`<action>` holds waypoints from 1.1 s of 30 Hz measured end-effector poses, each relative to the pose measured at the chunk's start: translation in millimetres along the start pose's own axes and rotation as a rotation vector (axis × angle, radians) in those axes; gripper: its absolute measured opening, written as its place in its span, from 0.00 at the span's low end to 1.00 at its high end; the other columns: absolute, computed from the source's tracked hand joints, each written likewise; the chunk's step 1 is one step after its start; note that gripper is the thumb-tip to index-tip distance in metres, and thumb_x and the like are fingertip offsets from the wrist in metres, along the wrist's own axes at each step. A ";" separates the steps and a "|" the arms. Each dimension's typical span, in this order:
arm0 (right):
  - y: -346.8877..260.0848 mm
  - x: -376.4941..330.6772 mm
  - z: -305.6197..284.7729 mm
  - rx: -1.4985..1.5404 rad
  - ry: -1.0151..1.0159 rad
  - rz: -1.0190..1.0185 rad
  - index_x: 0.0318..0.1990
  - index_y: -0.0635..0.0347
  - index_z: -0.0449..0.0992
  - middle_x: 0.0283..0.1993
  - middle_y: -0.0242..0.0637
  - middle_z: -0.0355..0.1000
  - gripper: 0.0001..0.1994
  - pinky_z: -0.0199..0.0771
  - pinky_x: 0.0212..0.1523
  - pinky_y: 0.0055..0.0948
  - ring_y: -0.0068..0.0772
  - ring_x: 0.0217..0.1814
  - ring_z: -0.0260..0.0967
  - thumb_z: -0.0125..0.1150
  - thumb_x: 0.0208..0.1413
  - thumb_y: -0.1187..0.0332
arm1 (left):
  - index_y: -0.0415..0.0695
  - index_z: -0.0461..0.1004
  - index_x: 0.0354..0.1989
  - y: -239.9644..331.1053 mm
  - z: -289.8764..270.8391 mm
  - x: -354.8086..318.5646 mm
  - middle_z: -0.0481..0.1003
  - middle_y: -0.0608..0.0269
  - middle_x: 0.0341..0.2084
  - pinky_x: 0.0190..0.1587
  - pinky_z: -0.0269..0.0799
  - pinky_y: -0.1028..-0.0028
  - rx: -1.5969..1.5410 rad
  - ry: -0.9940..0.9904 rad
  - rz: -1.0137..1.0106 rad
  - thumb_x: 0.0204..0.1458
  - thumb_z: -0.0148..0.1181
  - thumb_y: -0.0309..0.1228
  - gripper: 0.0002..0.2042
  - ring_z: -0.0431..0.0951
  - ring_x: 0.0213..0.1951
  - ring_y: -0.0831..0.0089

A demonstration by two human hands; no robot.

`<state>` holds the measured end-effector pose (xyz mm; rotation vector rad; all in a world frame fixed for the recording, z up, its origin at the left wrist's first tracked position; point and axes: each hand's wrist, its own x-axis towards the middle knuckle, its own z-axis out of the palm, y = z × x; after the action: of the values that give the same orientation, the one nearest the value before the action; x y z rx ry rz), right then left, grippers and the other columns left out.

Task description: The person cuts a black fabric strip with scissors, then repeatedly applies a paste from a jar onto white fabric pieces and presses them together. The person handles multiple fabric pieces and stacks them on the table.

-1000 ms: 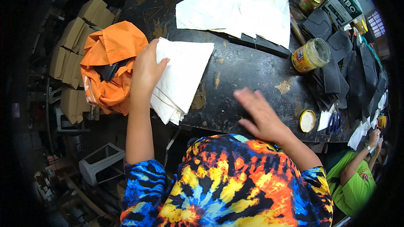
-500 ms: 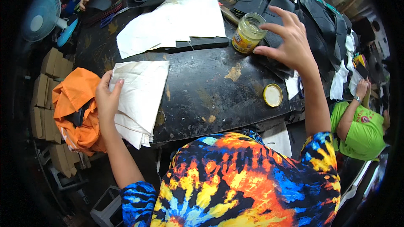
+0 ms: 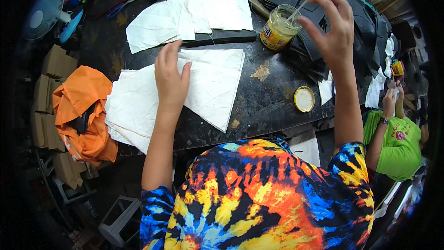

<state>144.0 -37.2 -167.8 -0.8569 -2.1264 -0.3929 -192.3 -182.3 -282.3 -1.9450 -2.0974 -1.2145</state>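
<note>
Left hand point(image 3: 171, 78), thumb and fingers apart, lies on fanned cloths point(image 3: 213, 81); left of the spread right hand point(image 3: 336, 37), the jar point(image 3: 275, 36) is already open, stick point(image 3: 299, 9) inside; the cloths look bare

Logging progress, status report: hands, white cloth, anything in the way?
Left hand on white cloth. Right hand at stick in open jar. Orange bundle close beside cloth.

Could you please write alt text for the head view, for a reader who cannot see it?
A person's left hand rests on white cloths on a black table; the right hand is beside an open jar containing a thin, pale stick. Orange cloth lies at left.
</note>
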 end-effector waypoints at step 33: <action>-160.8 -151.9 43.6 0.662 -0.533 -0.272 0.55 0.51 0.83 0.45 0.31 0.73 0.20 0.64 0.47 0.39 0.34 0.49 0.69 0.63 0.54 0.68 | 0.49 0.83 0.51 15.0 70.8 -9.8 0.78 0.65 0.50 0.59 0.66 0.56 -0.104 -0.180 0.196 0.54 0.64 0.25 0.16 0.74 0.55 0.59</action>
<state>77.8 -198.0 -311.3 -0.2963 -2.6243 0.4502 -144.3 -152.9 -328.9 -2.3221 -1.8943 -1.1719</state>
